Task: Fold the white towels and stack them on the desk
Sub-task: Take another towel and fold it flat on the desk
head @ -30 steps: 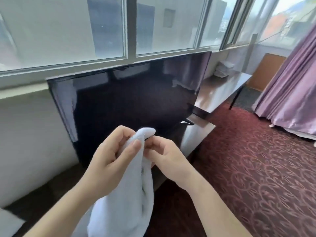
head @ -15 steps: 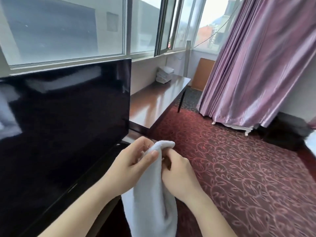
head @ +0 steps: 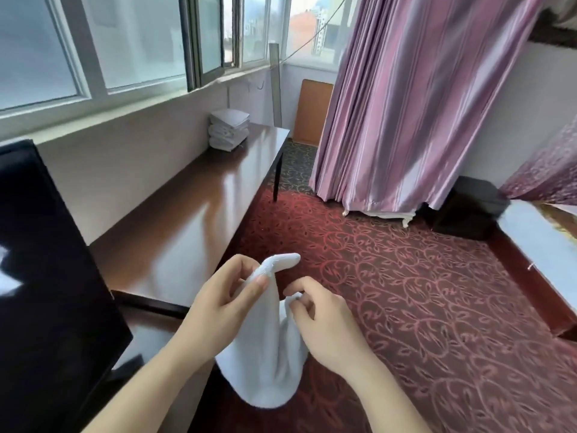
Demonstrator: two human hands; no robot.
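A white towel of thick, nubbly terry cloth hangs in the air between the person's two hands, in front of the body and above the floor, beside the near end of the tabletop and not touching it. The left hand pinches an upper corner between thumb and forefinger, its other fingers loosely bent, so that a rounded tip of cloth pokes up and to the right past the fingertips. The right hand, a little lower and just beside it, has its fingers curled and nips a fold of the towel's edge between thumb and fingertips. Below both hands the cloth droops in a soft, rounded pouch. The tabletop is long, narrow, dark brown wood with a glossy finish that mirrors the light from the window. At its far end, against the wall, sits a stack of folded white towels, square and neat on top. A flat black television screen, shiny and reflective, stands at the left. The carpet is deep red with a pale vine-and-leaf pattern, and a satiny mauve curtain hangs in long pleats at the right.
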